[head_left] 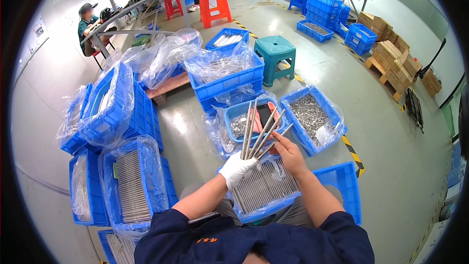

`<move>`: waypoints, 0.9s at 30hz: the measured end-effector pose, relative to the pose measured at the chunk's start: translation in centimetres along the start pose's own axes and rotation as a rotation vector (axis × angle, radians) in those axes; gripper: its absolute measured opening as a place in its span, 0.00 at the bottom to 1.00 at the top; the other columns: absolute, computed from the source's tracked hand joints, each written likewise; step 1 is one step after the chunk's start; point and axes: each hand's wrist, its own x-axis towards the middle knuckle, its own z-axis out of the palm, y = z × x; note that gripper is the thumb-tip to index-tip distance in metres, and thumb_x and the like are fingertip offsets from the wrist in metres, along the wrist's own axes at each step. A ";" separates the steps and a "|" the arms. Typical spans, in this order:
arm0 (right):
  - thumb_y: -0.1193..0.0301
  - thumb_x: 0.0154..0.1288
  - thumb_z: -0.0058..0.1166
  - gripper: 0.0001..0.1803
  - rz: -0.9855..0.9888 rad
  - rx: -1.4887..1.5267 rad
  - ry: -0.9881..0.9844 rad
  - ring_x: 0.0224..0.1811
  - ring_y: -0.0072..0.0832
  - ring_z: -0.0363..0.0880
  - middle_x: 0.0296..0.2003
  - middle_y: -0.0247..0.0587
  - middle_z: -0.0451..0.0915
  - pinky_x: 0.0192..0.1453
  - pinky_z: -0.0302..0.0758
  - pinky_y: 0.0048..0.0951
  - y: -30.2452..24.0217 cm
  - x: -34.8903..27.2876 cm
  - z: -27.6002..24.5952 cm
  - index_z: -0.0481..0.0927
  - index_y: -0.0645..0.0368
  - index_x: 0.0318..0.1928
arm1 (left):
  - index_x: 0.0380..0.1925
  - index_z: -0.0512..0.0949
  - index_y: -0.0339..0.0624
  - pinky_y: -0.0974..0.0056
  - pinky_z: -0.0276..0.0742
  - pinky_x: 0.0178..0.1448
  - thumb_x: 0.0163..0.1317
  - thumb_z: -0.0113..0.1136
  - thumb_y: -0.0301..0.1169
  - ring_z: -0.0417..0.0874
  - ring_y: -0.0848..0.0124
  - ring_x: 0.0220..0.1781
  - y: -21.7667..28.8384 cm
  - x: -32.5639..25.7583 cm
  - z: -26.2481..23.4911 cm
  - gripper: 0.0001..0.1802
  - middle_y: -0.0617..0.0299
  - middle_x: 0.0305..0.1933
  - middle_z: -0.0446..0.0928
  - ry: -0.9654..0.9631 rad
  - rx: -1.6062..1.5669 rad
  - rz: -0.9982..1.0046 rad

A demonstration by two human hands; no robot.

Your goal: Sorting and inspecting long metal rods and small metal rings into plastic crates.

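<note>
My left hand, in a white glove, is closed round the lower ends of several slim metal rods, which fan out upward and away from me. My bare right hand has its thumb and fingers pinched together at the rightmost rod of that bunch; the exact grip is partly hidden. Below both hands, a lined blue crate at my lap contains a row of similar rods. Just beyond the rods is a small blue basin with small metal parts, a pink cloth and a dark phone-like device.
Right of the basin stands a blue crate of small metal pieces. Another blue crate is by my right knee. Stacked crates crowd the left. Ahead are a green stool and red stool. A person sits at a bench.
</note>
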 end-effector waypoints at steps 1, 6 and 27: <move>0.77 0.59 0.42 0.19 -0.001 0.005 -0.003 0.34 0.20 0.73 0.41 0.36 0.74 0.41 0.69 0.21 -0.2 0.0 -0.5 0.66 0.60 0.52 | 0.36 0.70 0.40 0.77 0.55 0.15 0.50 0.56 0.33 0.62 0.82 0.13 0.1 -0.4 0.0 0.13 0.63 0.22 0.72 -0.016 -0.008 -0.010; 0.79 0.56 0.44 0.21 0.159 0.185 -0.012 0.29 0.18 0.71 0.39 0.34 0.73 0.35 0.70 0.18 -1.5 1.1 -5.8 0.67 0.59 0.52 | 0.36 0.71 0.39 0.76 0.59 0.20 0.50 0.54 0.32 0.65 0.81 0.17 0.6 -0.6 -0.4 0.13 0.64 0.22 0.73 -0.074 0.178 -0.055; 0.77 0.51 0.51 0.16 0.145 0.325 -0.136 0.25 0.18 0.72 0.36 0.40 0.76 0.32 0.72 0.17 -4.4 1.2 -6.9 0.72 0.61 0.43 | 0.33 0.68 0.40 0.76 0.57 0.15 0.58 0.48 0.39 0.61 0.81 0.11 -0.2 0.5 -0.9 0.13 0.56 0.23 0.76 0.080 0.465 0.088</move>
